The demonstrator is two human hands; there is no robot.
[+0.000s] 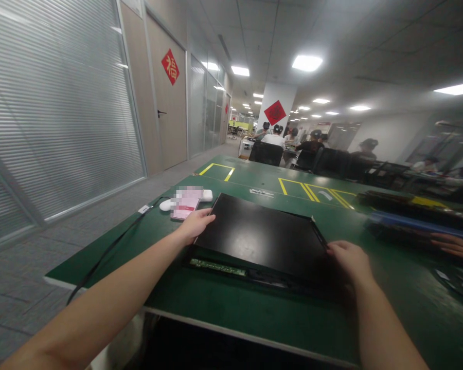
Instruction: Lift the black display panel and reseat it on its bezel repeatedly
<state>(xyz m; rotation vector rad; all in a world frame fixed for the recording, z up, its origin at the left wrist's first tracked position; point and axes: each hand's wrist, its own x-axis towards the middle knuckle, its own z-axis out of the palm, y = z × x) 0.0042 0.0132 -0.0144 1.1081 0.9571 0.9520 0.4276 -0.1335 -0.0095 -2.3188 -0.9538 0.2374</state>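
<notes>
A black flat display panel (258, 231) lies between my hands, tilted a little over the green table. My left hand (196, 224) grips its left edge, fingers closed on it. At the opposite edge, my right hand (351, 259) pinches the panel's right side near a loose dark strip. Under the panel's near edge shows a green circuit board (218, 267) in a dark frame; the rest of that frame is hidden beneath the panel.
A phone (185, 208) and white mouse (165, 205) lie left, by a black cable (116, 241). Yellow tape outlines (308, 191) mark the green table (254, 308). Another person's hand (457, 246) is at right, near blurred dark panels (420, 205). People sit further back.
</notes>
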